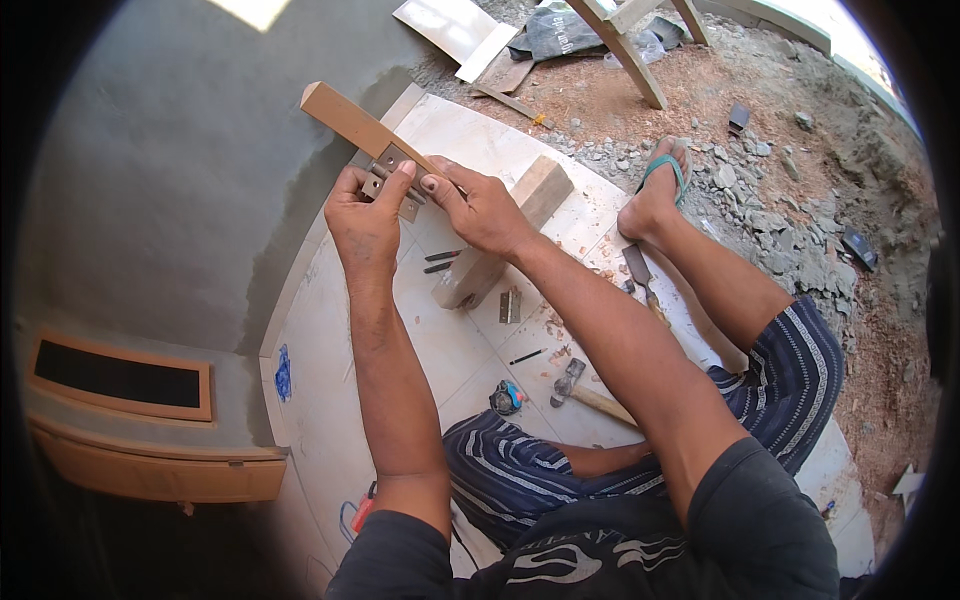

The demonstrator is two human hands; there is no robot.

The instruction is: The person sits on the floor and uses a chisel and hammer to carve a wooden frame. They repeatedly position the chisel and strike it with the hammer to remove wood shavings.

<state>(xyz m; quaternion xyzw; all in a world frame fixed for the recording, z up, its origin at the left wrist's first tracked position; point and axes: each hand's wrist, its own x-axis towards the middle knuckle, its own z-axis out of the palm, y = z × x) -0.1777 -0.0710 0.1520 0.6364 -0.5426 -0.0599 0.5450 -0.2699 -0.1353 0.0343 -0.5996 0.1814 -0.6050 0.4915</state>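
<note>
My left hand (pixel 365 225) pinches a metal butt hinge (pixel 408 208) between thumb and fingers, holding it against a brown wooden bar (pixel 350 120). Wrapped round the lower end of that bar is my right hand (pixel 482 212), its thumb close beside the hinge. The bar slants up to the left above the tiled floor. Below the hands, a thick wooden block (pixel 540 195) lies on the tiles, with a second hinge (pixel 510 305) near it. Two thin dark handles (pixel 440 260) stick out beside the block; their tool is partly hidden.
A hammer (pixel 568 384), a dark pencil (pixel 527 356), a black-and-blue tape measure (pixel 507 397) and a chisel (pixel 637 266) lie on the tiles (pixel 420 340) among wood shavings. Rubble (pixel 770 220) borders the right side. A grey wall (pixel 180 180) stands left; wooden legs (pixel 630 60) rise behind.
</note>
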